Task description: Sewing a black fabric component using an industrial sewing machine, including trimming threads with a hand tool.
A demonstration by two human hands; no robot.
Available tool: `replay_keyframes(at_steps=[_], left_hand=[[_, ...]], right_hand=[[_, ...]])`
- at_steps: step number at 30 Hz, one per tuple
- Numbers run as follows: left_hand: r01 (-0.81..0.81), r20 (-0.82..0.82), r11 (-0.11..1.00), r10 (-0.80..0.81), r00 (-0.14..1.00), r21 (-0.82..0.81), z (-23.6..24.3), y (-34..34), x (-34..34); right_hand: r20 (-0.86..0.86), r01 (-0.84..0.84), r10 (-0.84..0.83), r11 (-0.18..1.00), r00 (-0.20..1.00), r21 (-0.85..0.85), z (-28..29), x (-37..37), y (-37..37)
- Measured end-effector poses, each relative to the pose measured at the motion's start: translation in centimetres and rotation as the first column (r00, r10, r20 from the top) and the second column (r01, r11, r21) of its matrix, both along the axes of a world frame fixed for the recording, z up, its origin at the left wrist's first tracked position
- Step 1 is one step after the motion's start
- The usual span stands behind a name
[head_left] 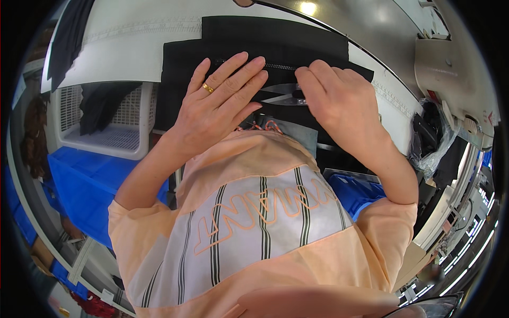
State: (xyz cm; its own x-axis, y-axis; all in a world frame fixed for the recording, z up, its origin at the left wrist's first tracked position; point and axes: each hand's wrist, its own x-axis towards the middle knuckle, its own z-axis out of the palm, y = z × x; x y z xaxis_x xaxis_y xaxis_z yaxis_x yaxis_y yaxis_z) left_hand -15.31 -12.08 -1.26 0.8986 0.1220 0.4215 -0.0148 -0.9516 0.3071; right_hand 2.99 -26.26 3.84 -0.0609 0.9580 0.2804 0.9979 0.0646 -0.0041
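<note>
A white work table (pixel 132 40) with a stitched edge curves across the top of the view, and a large piece of black fabric (pixel 297 40) lies spread flat on it. To the right stands a pale sewing machine (pixel 450 69), its metal bed (pixel 366 26) shining beside the cloth. Below the table on the person's left sits a white slatted basket (pixel 127 135) with dark cloth in it, and under that a blue crate (pixel 79 185); another blue crate (pixel 352 193) shows low on the right.

Both forearms rise from the lower part of the picture, bare from the short sleeves of a peach striped shirt (pixel 254 222), and bend in toward each other over the black fabric.

The left hand (pixel 220 100) lies palm down on the cloth — fingers long, straight and slightly fanned, pointing up and to the right, a gold ring (pixel 208 88) on one of them. It holds nothing; it presses flat, its fingertips just beside the end of a metal zipper (pixel 280 67) that runs across the fabric.

The right hand (pixel 336 98) is curled, knuckles up, fingers bent down onto the zipper line at its right end. Under its fingers it grips a small pair of metal thread snips (pixel 283 94), whose blades point left toward the left hand — lying just below the zipper and close to the left fingertips.
</note>
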Motion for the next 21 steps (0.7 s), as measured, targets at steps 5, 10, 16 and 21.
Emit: replay_keyframes(at_steps=[5, 10, 16, 21], left_hand=[[-0.024, 0.029, 1.000, 0.024, 0.999, 0.005, 0.0, -0.1, 0.1], [-0.032, 0.035, 0.999, 0.032, 0.999, -0.014, 0.0, -0.1, 0.2], [-0.074, 0.066, 0.997, 0.074, 0.995, 0.005, 0.1, -0.4, 0.4], [-0.108, 0.092, 0.994, 0.109, 0.990, -0.023, 0.2, -0.7, 0.7]], right_hand=[[-0.088, -0.002, -0.002, 0.999, 0.996, -0.045, 0.2, 1.0, 0.0], [-0.405, 0.379, -0.346, 0.926, 0.846, 0.001, 0.8, 6.2, -5.0], [-0.084, 0.578, -0.572, 0.807, 0.816, 0.125, -0.5, 10.3, -8.6], [-0.399, 0.364, -0.303, 0.928, 0.865, 0.083, 0.4, 5.0, -6.2]])
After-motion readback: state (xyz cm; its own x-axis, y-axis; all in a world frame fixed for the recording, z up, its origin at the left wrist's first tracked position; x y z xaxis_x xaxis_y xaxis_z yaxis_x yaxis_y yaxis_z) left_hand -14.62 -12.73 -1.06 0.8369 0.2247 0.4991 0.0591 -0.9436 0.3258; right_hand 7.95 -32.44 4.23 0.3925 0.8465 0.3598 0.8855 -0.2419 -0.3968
